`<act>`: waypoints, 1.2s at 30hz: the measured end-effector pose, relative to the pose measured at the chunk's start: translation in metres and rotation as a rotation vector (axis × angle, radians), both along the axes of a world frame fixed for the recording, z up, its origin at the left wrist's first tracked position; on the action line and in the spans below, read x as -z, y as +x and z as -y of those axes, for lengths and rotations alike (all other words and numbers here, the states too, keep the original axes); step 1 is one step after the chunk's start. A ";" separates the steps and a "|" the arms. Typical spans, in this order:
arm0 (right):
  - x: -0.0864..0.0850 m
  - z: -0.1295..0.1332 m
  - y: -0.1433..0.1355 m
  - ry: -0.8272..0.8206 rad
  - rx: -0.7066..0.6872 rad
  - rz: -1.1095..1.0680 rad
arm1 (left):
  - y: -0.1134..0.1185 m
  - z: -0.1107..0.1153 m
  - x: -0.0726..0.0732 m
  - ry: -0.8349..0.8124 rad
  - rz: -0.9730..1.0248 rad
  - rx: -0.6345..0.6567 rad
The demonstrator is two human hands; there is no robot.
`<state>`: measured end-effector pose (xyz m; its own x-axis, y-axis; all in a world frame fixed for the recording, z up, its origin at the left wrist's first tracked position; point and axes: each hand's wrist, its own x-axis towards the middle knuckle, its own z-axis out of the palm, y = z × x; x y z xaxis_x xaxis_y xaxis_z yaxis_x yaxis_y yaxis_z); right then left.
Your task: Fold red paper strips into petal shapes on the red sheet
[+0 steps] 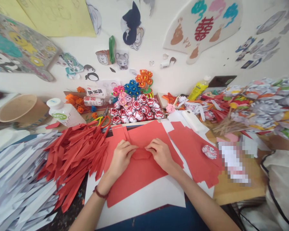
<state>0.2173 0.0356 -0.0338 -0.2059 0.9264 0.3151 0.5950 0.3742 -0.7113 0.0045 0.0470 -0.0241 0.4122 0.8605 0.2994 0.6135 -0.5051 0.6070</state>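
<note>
A small folded red paper strip (141,155) lies between my two hands, over a large red sheet (135,179). My left hand (123,155) is closed in a pinch on its left end. The right end is pinched between the thumb and fingers of my right hand (161,154). White paper (154,199) shows beneath the red sheet. Beside my left hand spreads a pile of folded red strips (74,154). Behind the hands stands a box of red-and-white paper flowers (137,110).
White strips (21,179) pile up at the left. A white bottle (65,112), a bowl (19,109) and scissors (106,112) stand or lie behind. More red paper (195,154), a yellow bottle (199,88) and paper bouquets (267,106) are at the right.
</note>
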 end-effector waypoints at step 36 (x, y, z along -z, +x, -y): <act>0.001 0.005 0.000 0.209 -0.013 0.226 | -0.003 0.004 0.006 0.174 -0.158 0.051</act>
<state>0.2175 0.0305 -0.0344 -0.3035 0.8435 0.4432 0.7236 0.5066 -0.4687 0.0014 0.0433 -0.0300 0.5069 0.7787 0.3697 0.6652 -0.6261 0.4067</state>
